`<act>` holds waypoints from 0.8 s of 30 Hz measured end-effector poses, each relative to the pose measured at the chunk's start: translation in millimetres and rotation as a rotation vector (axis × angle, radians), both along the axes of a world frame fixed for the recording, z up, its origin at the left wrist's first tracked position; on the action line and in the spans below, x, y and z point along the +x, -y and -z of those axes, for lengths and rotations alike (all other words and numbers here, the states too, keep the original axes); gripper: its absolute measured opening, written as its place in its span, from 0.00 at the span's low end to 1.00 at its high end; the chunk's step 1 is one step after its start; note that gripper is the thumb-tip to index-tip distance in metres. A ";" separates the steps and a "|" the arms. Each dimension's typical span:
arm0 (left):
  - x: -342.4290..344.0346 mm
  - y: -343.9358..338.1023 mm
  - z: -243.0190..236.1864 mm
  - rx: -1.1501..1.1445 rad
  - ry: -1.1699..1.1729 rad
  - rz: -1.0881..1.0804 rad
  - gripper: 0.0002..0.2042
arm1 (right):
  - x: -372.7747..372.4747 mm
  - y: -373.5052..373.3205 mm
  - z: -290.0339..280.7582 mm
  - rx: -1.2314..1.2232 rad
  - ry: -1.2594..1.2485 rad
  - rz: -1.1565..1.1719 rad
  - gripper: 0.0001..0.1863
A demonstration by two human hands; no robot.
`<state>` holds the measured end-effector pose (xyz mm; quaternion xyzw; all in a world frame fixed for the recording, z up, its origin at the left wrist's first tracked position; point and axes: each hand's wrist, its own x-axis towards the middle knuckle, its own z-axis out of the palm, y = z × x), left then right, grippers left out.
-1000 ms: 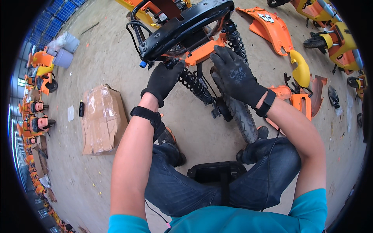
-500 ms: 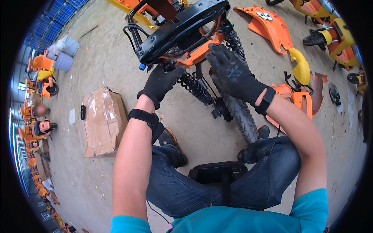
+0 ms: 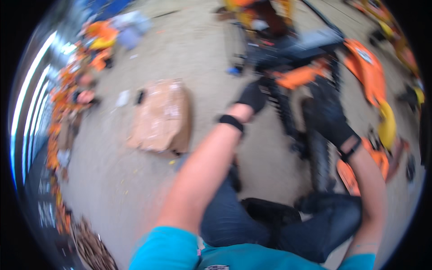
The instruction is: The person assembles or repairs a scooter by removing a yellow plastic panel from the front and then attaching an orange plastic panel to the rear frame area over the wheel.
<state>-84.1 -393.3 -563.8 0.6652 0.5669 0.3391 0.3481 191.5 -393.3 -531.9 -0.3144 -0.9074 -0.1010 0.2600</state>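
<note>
The frame is blurred by motion. At the upper right stands the front of a partly stripped scooter, with a black front frame (image 3: 301,47), an orange bracket (image 3: 299,77) below it and a black coil shock absorber (image 3: 282,105). My left hand (image 3: 253,96), in a black glove, is at the top of that shock absorber; its fingers are hidden or smeared. My right hand (image 3: 327,110), also gloved in black, reaches up to the bracket's right end above the tyre (image 3: 320,162). Its fingers look stretched out, with the thumb apart; whether they touch the bracket I cannot tell.
A taped cardboard box (image 3: 162,117) sits on the concrete floor to my left. Orange body panels (image 3: 369,72) and a yellow fender (image 3: 386,126) lie at the right. Rows of orange scooters (image 3: 58,112) line the left side. Something black (image 3: 270,211) is between my legs.
The view has swung left, so the scooter, box and hands appear farther right and lower. Both hands remain near the same scooter parts, and everything is now smeared.
</note>
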 end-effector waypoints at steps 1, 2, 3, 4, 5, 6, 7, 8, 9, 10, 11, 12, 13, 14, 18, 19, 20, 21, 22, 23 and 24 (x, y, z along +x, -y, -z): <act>5.5 1.0 -3.4 -0.045 0.053 -0.085 0.17 | -2.2 5.6 -9.3 -0.005 0.014 0.070 0.24; 15.9 0.3 -16.2 0.041 -0.094 -0.113 0.17 | 4.7 5.8 -14.3 0.005 -0.045 0.055 0.24; 8.7 5.1 -17.4 0.071 -0.132 -0.126 0.17 | -3.3 6.3 -11.4 -0.068 -0.037 0.094 0.24; 16.5 8.3 -30.5 0.008 -0.206 -0.169 0.15 | 1.1 8.0 -11.1 -0.107 0.011 0.120 0.29; 17.5 14.0 -37.0 -0.015 -0.235 -0.211 0.14 | -3.3 12.1 -10.5 -0.127 0.039 0.177 0.30; 14.5 18.0 -41.2 -0.035 -0.243 -0.241 0.13 | -12.4 17.1 -14.8 -0.182 0.061 0.221 0.32; 12.9 22.6 -42.7 -0.070 -0.223 -0.232 0.13 | -11.2 18.9 -10.6 -0.185 0.071 0.208 0.33; 11.3 26.3 -44.7 -0.105 -0.207 -0.216 0.12 | -9.4 18.6 -6.1 -0.190 0.077 0.201 0.34; 10.9 27.3 -46.2 -0.139 -0.187 -0.200 0.12 | -8.8 17.7 -6.0 -0.186 0.084 0.201 0.32; 10.5 26.3 -44.7 -0.122 -0.178 -0.197 0.12 | -8.9 17.2 -5.2 -0.184 0.088 0.206 0.30; 9.8 24.5 -41.2 -0.105 -0.172 -0.189 0.12 | -9.6 16.7 -5.3 -0.184 0.091 0.216 0.28; 9.6 23.4 -40.0 -0.089 -0.167 -0.177 0.12 | -9.8 16.8 -5.2 -0.185 0.088 0.205 0.28; 8.6 23.7 -38.1 -0.072 -0.176 -0.172 0.13 | -11.5 19.4 -6.7 -0.187 0.084 0.199 0.28; 11.8 23.7 -46.8 -0.064 -0.168 -0.119 0.13 | -7.3 19.2 -9.3 -0.179 0.093 0.210 0.28; 9.3 16.8 -23.1 -0.004 -0.217 -0.119 0.16 | -12.5 17.8 -7.7 -0.129 0.093 0.171 0.29; 7.9 16.4 -19.0 -0.011 -0.194 -0.119 0.17 | -15.2 19.2 -7.8 -0.085 0.105 0.159 0.29; 9.4 17.6 -25.7 -0.036 -0.159 -0.103 0.17 | -13.4 18.3 -6.8 -0.093 0.117 0.154 0.28; 8.2 17.2 -24.0 -0.048 -0.189 -0.118 0.17 | -12.1 17.4 -5.3 -0.090 0.167 0.152 0.27; 11.5 17.6 -26.1 -0.014 -0.137 -0.126 0.17 | -8.7 15.8 -4.4 -0.088 0.217 0.161 0.27; 12.0 14.3 -24.9 -0.046 -0.138 -0.114 0.17 | -8.0 15.6 -1.6 -0.077 0.163 0.146 0.27; 16.4 9.9 -23.8 0.015 -0.108 -0.092 0.16 | -3.0 16.4 -5.3 -0.053 0.126 0.148 0.26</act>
